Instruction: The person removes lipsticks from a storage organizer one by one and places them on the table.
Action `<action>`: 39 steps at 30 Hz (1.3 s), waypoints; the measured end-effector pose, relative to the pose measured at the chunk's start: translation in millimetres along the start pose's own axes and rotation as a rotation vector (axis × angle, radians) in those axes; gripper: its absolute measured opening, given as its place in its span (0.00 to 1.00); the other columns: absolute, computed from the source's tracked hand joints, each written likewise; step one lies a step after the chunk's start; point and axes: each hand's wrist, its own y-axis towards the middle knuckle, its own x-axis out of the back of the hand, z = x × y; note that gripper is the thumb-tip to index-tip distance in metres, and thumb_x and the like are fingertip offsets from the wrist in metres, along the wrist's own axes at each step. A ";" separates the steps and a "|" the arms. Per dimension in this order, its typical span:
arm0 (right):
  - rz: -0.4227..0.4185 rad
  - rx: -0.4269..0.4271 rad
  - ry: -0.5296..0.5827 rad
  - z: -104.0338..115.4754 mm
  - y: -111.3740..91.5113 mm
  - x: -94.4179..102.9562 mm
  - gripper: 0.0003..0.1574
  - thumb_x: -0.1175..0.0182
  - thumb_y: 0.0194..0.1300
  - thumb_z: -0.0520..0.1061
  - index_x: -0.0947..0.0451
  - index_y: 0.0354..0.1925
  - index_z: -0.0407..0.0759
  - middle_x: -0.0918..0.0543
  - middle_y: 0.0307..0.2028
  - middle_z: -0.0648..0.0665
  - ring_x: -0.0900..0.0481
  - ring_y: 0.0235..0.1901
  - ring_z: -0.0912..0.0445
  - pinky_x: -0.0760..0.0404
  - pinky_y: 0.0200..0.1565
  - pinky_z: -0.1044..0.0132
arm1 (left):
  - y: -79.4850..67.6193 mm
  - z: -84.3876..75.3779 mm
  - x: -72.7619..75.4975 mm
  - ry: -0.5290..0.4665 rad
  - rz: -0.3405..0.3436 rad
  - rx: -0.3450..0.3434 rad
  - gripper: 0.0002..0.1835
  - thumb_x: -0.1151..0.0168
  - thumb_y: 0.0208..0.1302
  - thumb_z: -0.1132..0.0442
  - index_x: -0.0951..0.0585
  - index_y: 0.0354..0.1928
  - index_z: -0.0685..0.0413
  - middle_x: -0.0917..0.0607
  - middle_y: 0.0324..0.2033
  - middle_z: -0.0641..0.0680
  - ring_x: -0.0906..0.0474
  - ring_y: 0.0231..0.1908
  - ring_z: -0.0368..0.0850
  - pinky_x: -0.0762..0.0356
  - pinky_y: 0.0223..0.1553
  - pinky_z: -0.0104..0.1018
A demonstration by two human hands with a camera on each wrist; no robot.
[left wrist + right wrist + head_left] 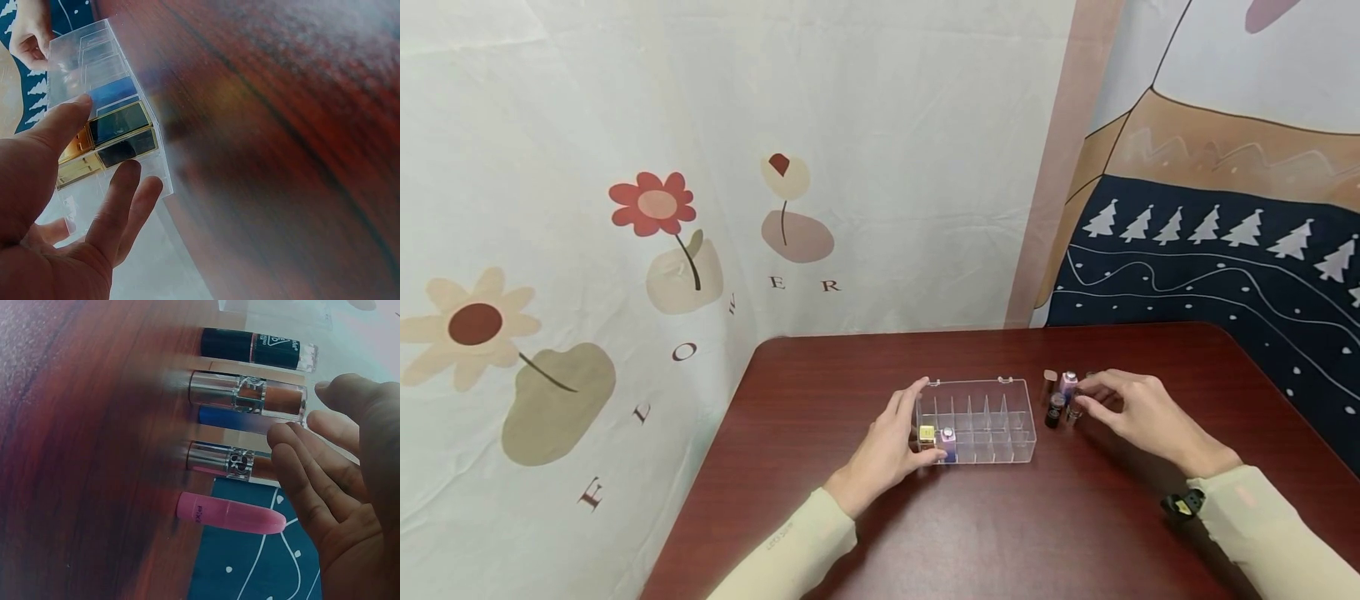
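Note:
My left hand (pixel 883 446) holds the left end of a clear divided box (pixel 1034 421), thumb along the front and fingers toward the back corner. A gold-topped lipstick (pixel 927 435) and a purple-blue lipstick (pixel 948 446) stand in its front left compartments. To the right of the box, my right hand (pixel 1138 412) hovers at a cluster of upright lip tubes. Its thumb and fingertips are spread near the cap of a silver-based lip gloss (pixel 215 390). Close by stand a black tube (pixel 228 345), another silver-based gloss (pixel 212 456) and a pink tube (pixel 231 512).
A brown tube (pixel 1049 383) and a purple lipstick (pixel 1068 382) also stand in the right cluster. The dark red table (pixel 970 533) reaches back to a flower-printed cloth (pixel 887 167). A navy cloth with white trees (pixel 1225 267) hangs at the right.

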 end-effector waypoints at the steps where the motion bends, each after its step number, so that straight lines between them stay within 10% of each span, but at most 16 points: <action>1: -0.008 0.000 -0.004 0.3 0.2 0.7 0.20 0.12 0.62 0.37 0.05 0.51 0.47 0.05 0.41 0.53 0.14 0.37 0.70 0.13 0.39 0.76 | 0.1 -0.1 0.1 0.001 0.001 0.001 0.63 0.07 0.63 0.53 0.40 0.92 0.49 0.18 0.73 0.64 0.19 0.37 0.41 0.08 0.52 0.48; 20: -0.165 0.130 0.023 32.4 14.9 0.9 0.28 0.13 0.52 0.27 0.07 0.50 0.44 0.08 0.40 0.52 0.17 0.33 0.66 0.20 0.39 0.83 | 0.1 0.0 -0.4 -0.015 0.012 0.007 0.63 0.08 0.63 0.54 0.40 0.92 0.50 0.19 0.75 0.65 0.20 0.36 0.39 0.09 0.50 0.45; 39: -0.001 0.271 0.115 85.7 35.8 -31.6 0.31 0.13 0.58 0.32 0.09 0.58 0.45 0.09 0.41 0.50 0.18 0.34 0.62 0.15 0.37 0.74 | 0.6 2.8 -0.3 -0.018 0.035 0.015 0.65 0.07 0.63 0.54 0.42 0.92 0.50 0.19 0.74 0.66 0.21 0.35 0.41 0.08 0.50 0.46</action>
